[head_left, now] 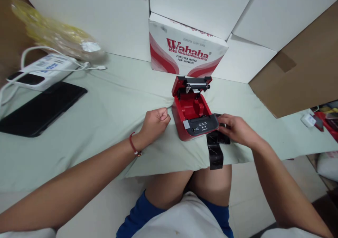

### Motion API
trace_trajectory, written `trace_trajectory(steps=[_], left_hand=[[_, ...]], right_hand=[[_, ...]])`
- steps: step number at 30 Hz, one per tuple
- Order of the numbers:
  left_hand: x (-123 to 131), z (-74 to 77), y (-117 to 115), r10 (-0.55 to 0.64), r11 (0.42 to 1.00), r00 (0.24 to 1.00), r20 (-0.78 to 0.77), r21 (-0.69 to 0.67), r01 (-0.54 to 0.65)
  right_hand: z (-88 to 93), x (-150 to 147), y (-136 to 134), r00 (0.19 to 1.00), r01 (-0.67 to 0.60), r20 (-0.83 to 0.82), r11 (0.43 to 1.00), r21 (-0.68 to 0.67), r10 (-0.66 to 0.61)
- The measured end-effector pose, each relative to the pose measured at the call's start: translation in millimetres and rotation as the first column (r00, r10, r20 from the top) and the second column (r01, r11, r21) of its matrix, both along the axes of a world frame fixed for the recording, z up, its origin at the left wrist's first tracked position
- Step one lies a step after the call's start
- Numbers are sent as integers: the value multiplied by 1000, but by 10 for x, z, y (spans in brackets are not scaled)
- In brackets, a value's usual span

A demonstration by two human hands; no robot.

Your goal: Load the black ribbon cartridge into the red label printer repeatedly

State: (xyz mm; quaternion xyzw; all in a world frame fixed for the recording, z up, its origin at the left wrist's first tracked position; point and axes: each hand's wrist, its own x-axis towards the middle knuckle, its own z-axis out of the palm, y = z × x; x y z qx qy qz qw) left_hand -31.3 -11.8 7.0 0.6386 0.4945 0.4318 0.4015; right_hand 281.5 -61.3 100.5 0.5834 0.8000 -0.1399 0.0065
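Note:
A small red and black label printer (pixel 195 111) stands on the cloth-covered table with its lid (pixel 192 84) tilted up and open. Its red inner compartment shows no roll. My left hand (pixel 157 123) is a closed fist resting on the cloth, just left of the printer and apart from it; nothing shows in it. At the printer's front right corner, my right hand (pixel 235 127) has its fingers bent together over dark material. What they grip is partly hidden. A glossy black strip (pixel 216 157) hangs from beneath this spot over the table's front edge.
A Wahaha water carton (pixel 187 49) stands behind the printer among white boxes. To the left lie a black phone-like slab (pixel 44 107), a white device (pixel 47 70) with cables, and yellowish plastic wrap (pixel 58 33). A brown cardboard panel (pixel 298 61) rises at right, near a white plug (pixel 308 120).

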Motion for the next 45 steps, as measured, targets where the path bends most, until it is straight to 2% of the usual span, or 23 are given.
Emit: trace_trajectory(steps=[3, 6, 8, 12, 15, 17, 21, 24, 28, 33, 36, 38, 40, 43, 45], left_hand=[[2, -10, 5, -13, 1000, 1000, -4, 8, 13], [2, -19, 7, -24, 1000, 1000, -1, 9, 24], [1, -18, 4, -26, 1000, 1000, -1, 12, 27], [2, -4, -7, -37, 999, 999, 3, 21, 37], [4, -1, -9, -49, 999, 999, 15, -3, 49], [2, -11, -5, -50, 999, 999, 7, 7, 50], [-5, -49, 6, -51, 996, 998, -21, 73, 52], [-13, -73, 10, -63, 994, 998, -28, 85, 65], [-20, -84, 13, -78, 987, 996, -46, 135, 83], [-15, -91, 6, -84, 983, 995, -57, 159, 92], [-11, -97, 1, -88, 981, 995, -56, 170, 96], [-9, -96, -1, -86, 980, 995, -56, 173, 95], [-9, -88, -1, -83, 981, 995, -57, 173, 92], [-10, -64, -1, -75, 983, 995, -59, 163, 84], [-10, -48, -1, -59, 986, 996, -61, 154, 68]], right_hand=[[-225, -129, -23, 993, -1, 116, 1000, -2, 1], [-257, -123, -110, 988, 6, 157, 1000, 7, -7], [-121, -74, -201, 993, -41, 111, 999, -13, 43], [377, 6, -357, 971, -194, -161, 978, -81, 179], [684, -72, -339, 952, -172, -264, 984, -49, 154], [757, -218, -247, 956, -125, -264, 992, 28, 128], [618, -628, 59, 984, -99, -132, 979, 177, 123], [437, -895, 296, 995, -100, 33, 984, 150, 96], [268, -1100, 517, 974, -94, 215, 990, 106, 70], [121, -1208, 730, 975, -103, 206, 990, 98, 81], [108, -1199, 773, 982, -99, 170, 989, 111, 79], [155, -1141, 686, 990, -112, 105, 985, 130, 99], [225, -1048, 481, 989, -134, -32, 973, 186, 142], [291, -897, 19, 956, -129, -206, 928, 350, 211], [264, -827, -294, 948, -159, -185, 887, 434, 261]])
